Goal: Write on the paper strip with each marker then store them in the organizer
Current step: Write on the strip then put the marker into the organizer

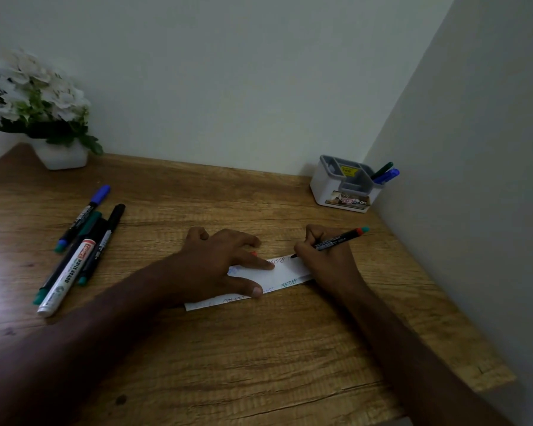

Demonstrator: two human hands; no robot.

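A narrow white paper strip (277, 276) lies slightly askew near the middle of the brown wood-grain worktop (259, 348), with short lines of handwritten letters along its far and near edges. The left hand (222, 262) lies flat on the strip's left part, fingers straight and spread, the forefinger and thumb pressing the paper down; a small red object (253, 253), perhaps a cap, shows just beyond its fingers, though too little of it is visible to be sure. The right hand (323, 253) rests at the strip's right end, its fingers curled in a writing grip around a slim black marker with a red and teal end (336, 240). The marker's tip touches the paper by the far row of letters, and its barrel slants up and away to the right.

In the far right corner, against the pale walls, stands a white and grey desk organizer (345, 186) with several compartments. A dark green marker (382, 170) and blue markers (388, 176) lean out of its rightmost compartment, and a yellow label sits in a middle one.

On the left of the worktop, well apart from the strip, lies a loose cluster of markers: a black marker with a blue cap (85, 212), a slim black marker (103, 241), a teal-ended marker (77, 232) and a thick white whiteboard marker with a red band (66, 276), all roughly parallel and touching or overlapping. Behind them, in the far left corner, sits a white pot of white flowers with green leaves (40, 109).
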